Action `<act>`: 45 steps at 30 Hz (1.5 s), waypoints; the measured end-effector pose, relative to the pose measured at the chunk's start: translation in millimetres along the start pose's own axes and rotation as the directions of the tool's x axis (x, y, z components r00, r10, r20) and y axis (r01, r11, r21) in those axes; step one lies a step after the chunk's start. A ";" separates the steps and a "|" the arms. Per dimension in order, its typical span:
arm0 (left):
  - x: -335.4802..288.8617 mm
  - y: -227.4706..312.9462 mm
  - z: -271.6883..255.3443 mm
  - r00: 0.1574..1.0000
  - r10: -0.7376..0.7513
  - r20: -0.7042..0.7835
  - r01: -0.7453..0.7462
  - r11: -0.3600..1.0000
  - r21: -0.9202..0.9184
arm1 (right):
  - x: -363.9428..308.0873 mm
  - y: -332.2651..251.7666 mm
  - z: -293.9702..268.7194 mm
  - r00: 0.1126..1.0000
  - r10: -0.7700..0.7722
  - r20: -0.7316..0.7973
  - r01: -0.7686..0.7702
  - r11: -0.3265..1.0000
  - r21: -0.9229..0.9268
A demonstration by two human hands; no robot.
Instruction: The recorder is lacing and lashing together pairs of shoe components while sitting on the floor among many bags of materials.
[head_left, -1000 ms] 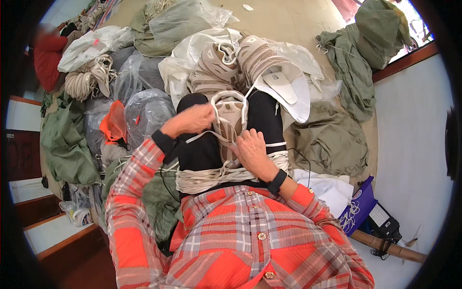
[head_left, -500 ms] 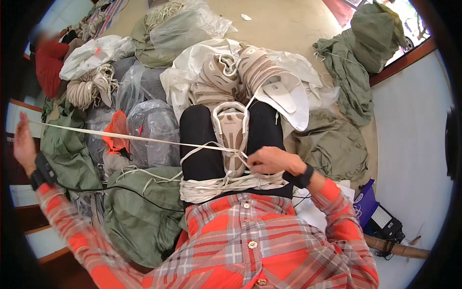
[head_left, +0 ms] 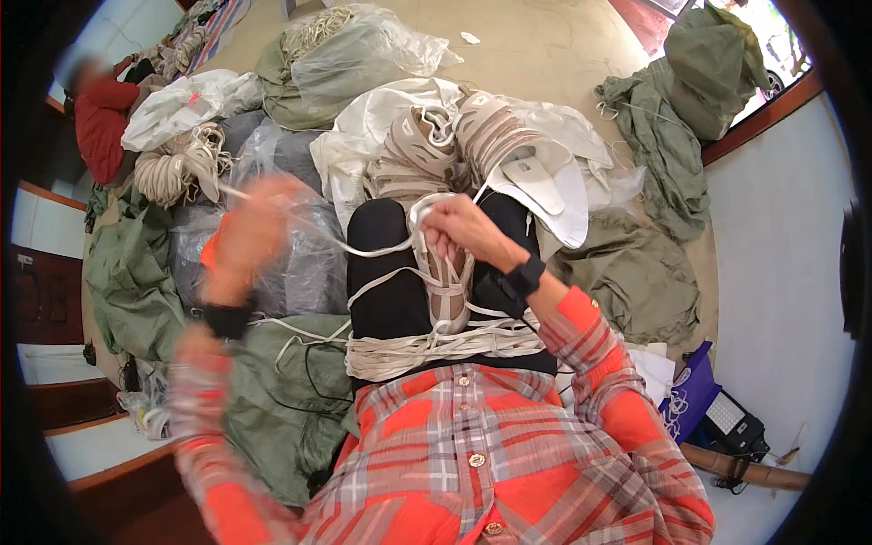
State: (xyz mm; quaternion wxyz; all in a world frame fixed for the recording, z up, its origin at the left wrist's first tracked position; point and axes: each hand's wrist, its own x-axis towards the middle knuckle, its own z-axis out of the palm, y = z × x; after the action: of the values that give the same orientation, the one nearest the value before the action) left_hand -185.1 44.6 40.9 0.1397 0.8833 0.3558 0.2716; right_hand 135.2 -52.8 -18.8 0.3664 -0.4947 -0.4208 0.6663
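A beige and brown shoe upper [head_left: 448,304] lies lengthwise between my thighs, its toe towards me. At its collar end my right hand [head_left: 461,229] has its fingers closed in a pinch on a cream shoelace [head_left: 377,252], covering part of the upper. The lace runs left in a slack curve towards my raised left hand [head_left: 254,232]. Motion smears that hand, so its fingers and any grip cannot be made out. A bundle of loose cream laces [head_left: 400,361] rests across my lap below the toe.
Nested shoe uppers [head_left: 411,159] and a second stack [head_left: 490,127] lie beyond my knees on white sheeting. Grey goods in clear plastic [head_left: 309,259] and green sacks [head_left: 136,282] are at left. More green cloth [head_left: 636,272] lies right, near a purple box [head_left: 695,391]. A person in red [head_left: 102,127] sits far left.
My left hand has swung inward from the far left, and the taut lace has gone slack. My right hand has moved up from the lacing to the collar end of the upper.
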 end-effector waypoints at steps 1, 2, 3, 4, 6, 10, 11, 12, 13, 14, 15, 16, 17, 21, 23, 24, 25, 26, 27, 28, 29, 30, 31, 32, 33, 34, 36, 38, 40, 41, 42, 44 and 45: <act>-1.3 51.3 52.5 0.965 0.120 0.231 -0.132 0.991 0.036 | 0.5 -10.4 -3.0 1.000 -0.008 -0.022 0.008 1.000 0.018; -13.7 91.0 87.8 0.933 0.127 0.336 -0.192 0.967 0.168 | 3.3 -19.3 -4.2 0.999 -0.021 -0.037 0.021 1.000 0.005; -25.0 110.3 113.8 0.919 0.180 0.351 -0.262 0.943 0.203 | 5.9 -28.9 -6.2 0.999 -0.036 -0.036 0.036 0.999 0.002; -35.4 115.1 135.3 0.905 0.177 0.387 -0.294 0.918 0.267 | 4.8 -35.5 -9.8 0.998 -0.047 -0.034 0.047 0.999 -0.006; -36.1 118.8 146.2 0.926 0.199 0.321 -0.308 0.889 0.339 | -3.4 -40.3 -23.5 0.994 -0.083 -0.064 0.079 0.995 -0.065; -32.4 115.3 132.1 0.950 0.174 0.261 -0.239 0.940 0.242 | -8.9 -42.3 -40.5 0.982 0.008 -0.189 -0.017 0.999 -0.050; -30.6 114.3 125.3 0.943 0.199 0.267 -0.269 0.928 0.258 | -3.0 -48.1 -39.0 0.985 -0.021 -0.173 0.013 0.999 -0.051; -36.4 118.5 116.8 0.935 0.219 0.277 -0.296 0.915 0.274 | -2.5 -52.5 -31.8 0.987 -0.047 -0.154 0.040 0.998 -0.049; -39.4 120.8 109.7 0.929 0.208 0.307 -0.295 0.916 0.270 | 8.0 -53.8 -24.4 0.976 -0.100 -0.192 0.111 0.993 0.046; -48.7 123.6 105.0 0.920 0.139 0.366 -0.184 0.979 0.089 | 16.0 -46.5 -20.3 0.964 -0.213 -0.159 0.224 0.973 0.051; -51.5 123.1 99.3 0.879 0.078 0.470 -0.077 0.997 -0.023 | 26.2 -23.5 -20.6 0.903 -0.397 -0.165 0.382 0.917 -0.112; -57.6 121.7 85.1 0.874 0.102 0.474 0.049 0.954 -0.296 | 23.9 -28.5 -2.9 0.815 -0.560 -0.149 0.326 0.655 -0.681; -63.5 129.7 67.8 0.845 -0.060 0.531 0.299 0.877 -0.376 | 21.1 -24.8 9.8 0.968 -0.251 0.020 0.185 0.655 -0.732; -64.2 143.1 19.5 0.834 -0.134 0.535 0.410 0.799 -0.439 | -32.8 -3.7 75.9 0.799 0.018 0.601 0.050 0.994 -0.096; -63.7 141.3 -4.7 0.763 -0.135 0.632 0.487 0.764 -0.424 | -50.8 -25.9 86.3 0.822 -0.201 0.533 0.357 0.911 -0.207; -65.5 138.2 -15.6 0.728 -0.143 0.670 0.536 0.728 -0.427 | -58.7 -41.5 83.0 0.878 -0.079 0.473 0.231 0.934 -0.273; -74.5 128.2 -21.3 0.687 -0.200 0.699 0.609 0.682 -0.404 | -59.8 -44.1 71.7 0.902 -0.115 0.415 0.256 0.919 -0.301; -83.7 114.2 -27.7 0.692 -0.198 0.694 0.600 0.692 -0.400 | -62.9 -44.1 56.0 0.923 -0.152 0.353 0.274 0.904 -0.329; -94.6 98.8 -35.8 0.670 -0.282 0.687 0.622 0.718 -0.312 | -62.1 -30.9 36.2 0.933 -0.196 0.301 0.296 0.895 -0.334; -108.4 80.4 -43.1 0.647 -0.363 0.670 0.641 0.735 -0.221 | -59.6 -18.0 15.9 0.939 -0.240 0.247 0.316 0.886 -0.341; -131.8 58.0 -48.2 0.638 -0.426 0.642 0.651 0.744 -0.153 | -65.1 -22.5 0.5 0.951 -0.220 0.217 0.284 0.900 -0.332; -162.1 34.3 -52.9 0.630 -0.483 0.608 0.658 0.748 -0.088 | -71.2 -28.2 -12.7 0.962 -0.198 0.186 0.250 0.912 -0.324; -198.6 8.5 -59.1 0.581 -0.533 0.614 0.675 0.738 0.002 | -73.9 -24.5 -24.9 0.961 -0.212 0.177 0.260 0.911 -0.320; -229.6 -12.7 -65.5 0.534 -0.586 0.609 0.691 0.718 0.085 | -74.6 -19.7 -35.1 0.980 -0.109 0.168 0.157 0.940 -0.304; -239.6 -22.2 -74.4 0.521 -0.623 0.583 0.712 0.694 0.105 | -77.5 -13.7 -44.1 0.989 -0.004 0.146 0.045 0.958 -0.282; -248.0 -25.5 -85.5 0.503 -0.663 0.554 0.736 0.665 0.127 | -80.9 -7.8 -49.3 0.991 -0.015 0.134 0.051 0.960 -0.276; -265.5 -29.7 -99.8 0.477 -0.719 0.505 0.745 0.635 0.201 | -83.3 -0.3 -52.5 0.996 0.012 0.090 0.014 0.962 -0.274; -293.6 -40.4 -109.5 0.444 -0.774 0.451 0.757 0.594 0.274 | -83.1 4.1 -54.1 0.996 0.003 0.095 0.023 0.963 -0.268; -329.7 -54.3 -110.7 0.558 -0.783 0.276 0.611 0.613 0.501 | -80.3 9.6 -55.5 0.993 0.023 0.120 0.008 0.968 -0.251; -335.9 -55.2 -108.1 0.563 -0.777 0.282 0.605 0.620 0.500 | -79.7 7.6 -54.8 0.994 0.022 0.110 0.006 0.968 -0.249; -344.4 -50.9 -106.7 0.555 -0.813 0.178 0.539 0.514 0.667 | -80.3 3.9 -53.0 0.993 -0.005 0.122 0.036 0.967 -0.254; -348.7 -45.0 -99.9 0.560 -0.826 0.071 0.465 0.383 0.798 | -86.0 -0.2 -50.5 0.991 -0.030 0.130 0.064 0.962 -0.264; -344.1 -42.5 -96.8 0.574 -0.819 0.007 0.374 0.270 0.888 | -89.9 -1.2 -48.3 0.986 -0.039 0.161 0.085 0.955 -0.285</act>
State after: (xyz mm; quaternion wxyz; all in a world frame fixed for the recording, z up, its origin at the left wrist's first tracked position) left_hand -470.8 -162.5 -29.9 -0.1066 0.6606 0.7078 -0.2263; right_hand 203.8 -124.1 6.3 0.2767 -0.4768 -0.5566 0.6214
